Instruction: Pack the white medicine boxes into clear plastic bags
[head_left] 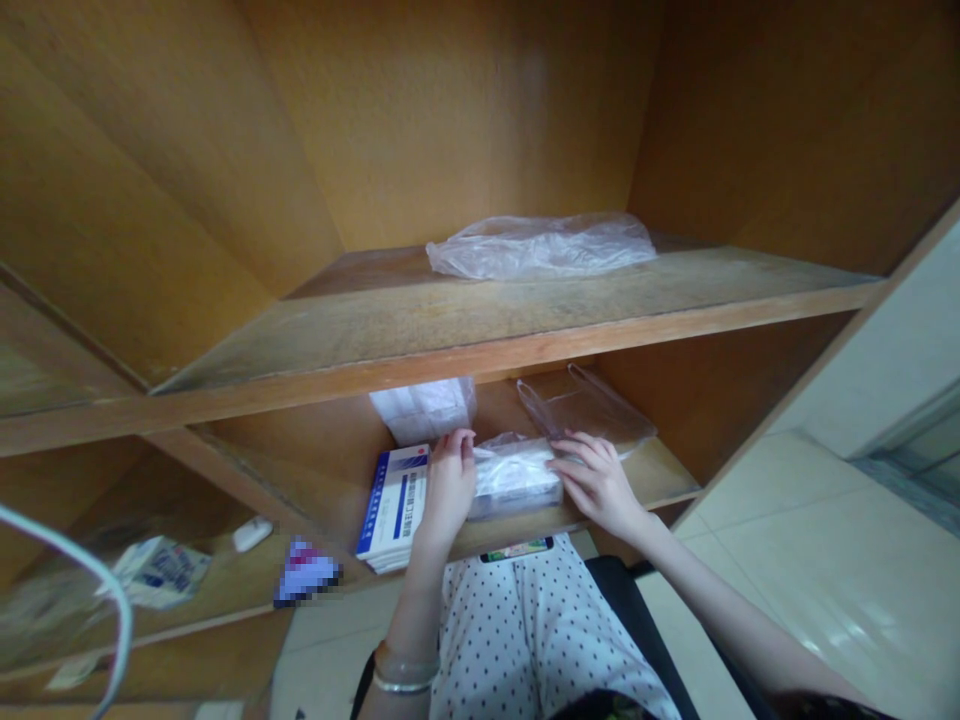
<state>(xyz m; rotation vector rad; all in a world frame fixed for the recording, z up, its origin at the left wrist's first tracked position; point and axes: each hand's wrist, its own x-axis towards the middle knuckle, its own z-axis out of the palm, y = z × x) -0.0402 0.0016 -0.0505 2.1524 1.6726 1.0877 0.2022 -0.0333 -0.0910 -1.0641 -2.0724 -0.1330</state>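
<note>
On the lower shelf lies a plastic-wrapped white bundle [516, 478], between my two hands. My left hand [452, 472] is at its left end, fingers bent; what the fingertips grip, if anything, is hidden. My right hand [596, 480] rests at the bundle's right end with its fingers apart, over the plastic. A clear plastic bag with handles [592, 405] lies flat behind my right hand. Left of my left hand sits a stack of white and blue booklets [394, 505]. Behind the booklets is another white package in clear plastic [426, 408].
A crumpled clear plastic bag [540, 248] lies on the upper shelf [450, 325], whose edge overhangs my hands. In the left compartment are a small carton [156, 572] and a white object [253, 534]. A pale cable [112, 590] curves at far left. A phone [516, 550] lies on my lap.
</note>
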